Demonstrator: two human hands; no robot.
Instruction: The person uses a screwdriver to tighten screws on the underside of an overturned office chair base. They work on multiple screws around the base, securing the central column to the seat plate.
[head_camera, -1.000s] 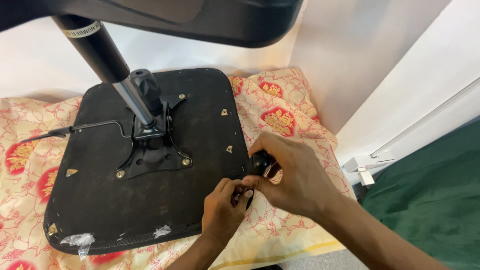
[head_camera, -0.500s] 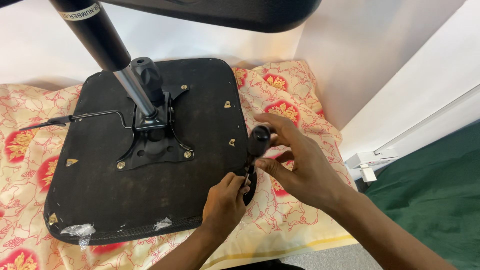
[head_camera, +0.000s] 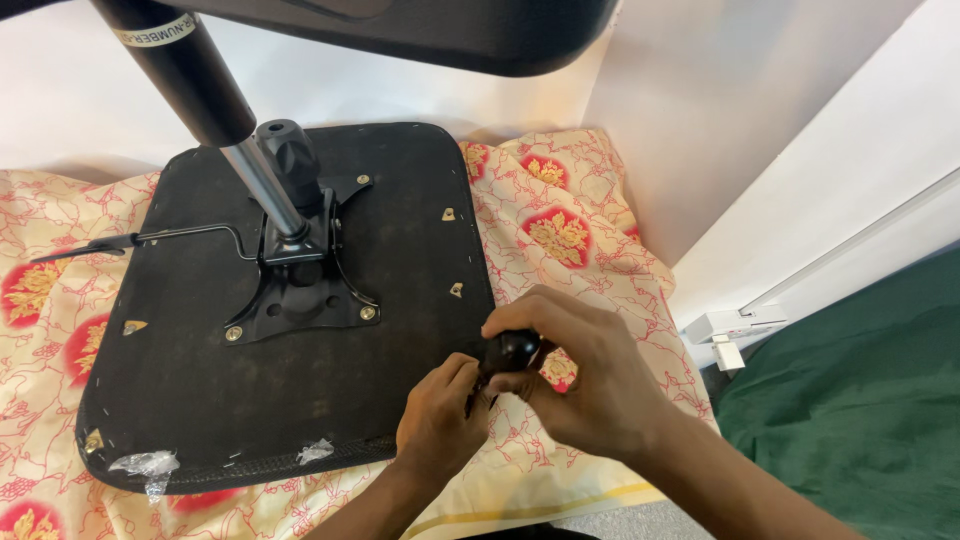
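An upturned black chair seat lies on a patterned cloth, its metal mounting plate and gas-lift column pointing up toward me. My right hand is wrapped around a small black handle at the seat's right edge. My left hand pinches the lower end of the same black tool, against the seat's rim. What the tool's tip touches is hidden by my fingers.
The cream cloth with red and gold flowers covers the surface under the seat. A thin lever sticks out left from the plate. White walls rise behind; a green fabric and a white bracket lie at right.
My view has shifted, so the seat now sits lower and further left. Both hands stay at the seat's right edge, and the right hand has closed more tightly over the black handle.
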